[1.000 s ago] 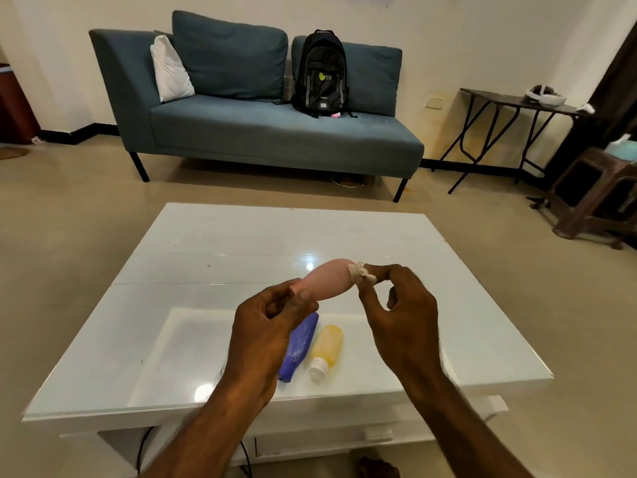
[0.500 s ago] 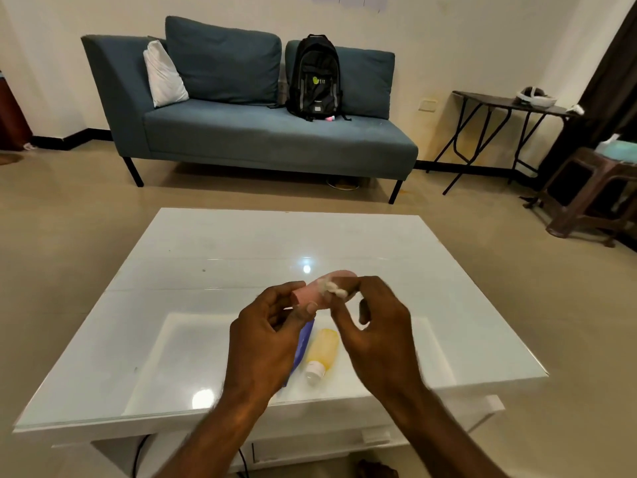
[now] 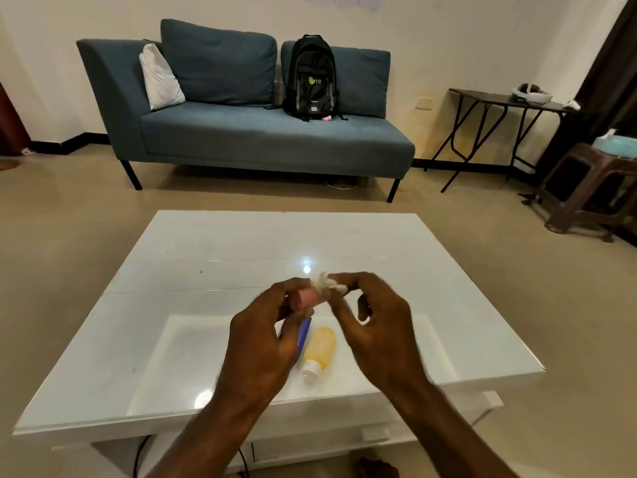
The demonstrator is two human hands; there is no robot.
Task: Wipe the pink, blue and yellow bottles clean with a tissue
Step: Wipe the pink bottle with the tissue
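The pink bottle [image 3: 303, 298] is up in the air above the table, held tight in the left hand [image 3: 265, 336], and only a small bit of it peeks out past the fingers. The right hand [image 3: 372, 326] pinches a little ball of tissue [image 3: 325, 284] and presses it on that pink end. A second ago much more of the pink bottle stuck out and the tissue was at its far tip — now the tissue has slid back close to the left fingers. So the wipe has gone along the whole bottle, and I think the pink one is nearly done. Just under the left hand lie the blue bottle [image 3: 305, 336] and the yellow bottle [image 3: 320, 348], side by side and touching, flat on the white table [image 3: 206, 257]. They look like they are waiting for their turn. The near edge of the table is just below the wrists, so a dropped bottle could roll off there. Past the hands the table top is wide and bare — lots of room to put the pink bottle down.
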